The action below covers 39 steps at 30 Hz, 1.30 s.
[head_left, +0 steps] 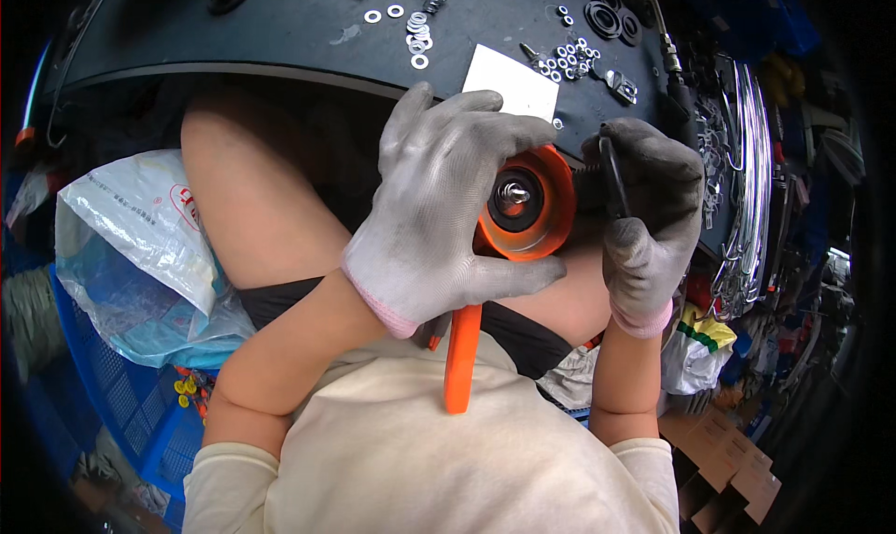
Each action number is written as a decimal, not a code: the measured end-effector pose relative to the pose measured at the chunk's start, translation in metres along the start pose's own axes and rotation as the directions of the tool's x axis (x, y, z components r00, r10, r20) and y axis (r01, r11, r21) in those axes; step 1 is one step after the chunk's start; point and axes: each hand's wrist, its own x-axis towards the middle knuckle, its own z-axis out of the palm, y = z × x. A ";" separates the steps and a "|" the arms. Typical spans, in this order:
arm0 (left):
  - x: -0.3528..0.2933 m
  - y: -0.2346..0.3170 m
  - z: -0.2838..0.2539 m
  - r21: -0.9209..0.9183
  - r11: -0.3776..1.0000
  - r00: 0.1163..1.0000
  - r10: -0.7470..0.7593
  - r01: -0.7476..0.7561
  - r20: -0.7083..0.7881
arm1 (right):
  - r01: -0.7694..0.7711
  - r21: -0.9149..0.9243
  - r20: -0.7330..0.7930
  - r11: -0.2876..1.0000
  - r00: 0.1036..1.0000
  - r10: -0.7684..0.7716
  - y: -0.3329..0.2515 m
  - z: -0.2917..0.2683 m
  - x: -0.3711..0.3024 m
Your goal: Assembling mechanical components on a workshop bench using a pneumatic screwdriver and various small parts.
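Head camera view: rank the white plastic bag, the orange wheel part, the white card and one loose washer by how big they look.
1. White plastic bag, largest.
2. Orange wheel part, partly hidden by the left hand and nearer the camera, so its rank is less sure.
3. White card, partly covered.
4. Loose washer, smallest.

Left hand (pixel 439 207) gloved, fingers spread and curled in a grip. Right hand (pixel 649 212) gloved, closed tight. Forearms bare.
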 end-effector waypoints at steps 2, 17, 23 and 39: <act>0.001 -0.002 0.002 0.027 1.000 1.000 0.013 -0.013 -0.007 | 0.003 0.007 -0.009 1.000 1.000 -0.003 0.001 0.003 0.000; -0.004 -0.013 0.018 -0.028 0.999 0.987 0.019 -0.024 -0.157 | 0.410 -0.579 0.409 0.705 0.894 -0.183 -0.012 0.009 0.018; -0.003 -0.014 0.018 -0.029 0.999 0.989 0.024 -0.028 -0.145 | 0.644 -0.702 0.545 0.305 0.761 -0.351 -0.021 0.015 0.015; -0.007 -0.018 0.016 -0.021 0.999 0.986 0.039 -0.043 -0.162 | 0.656 -0.725 0.663 0.208 0.747 -0.044 -0.041 0.020 0.001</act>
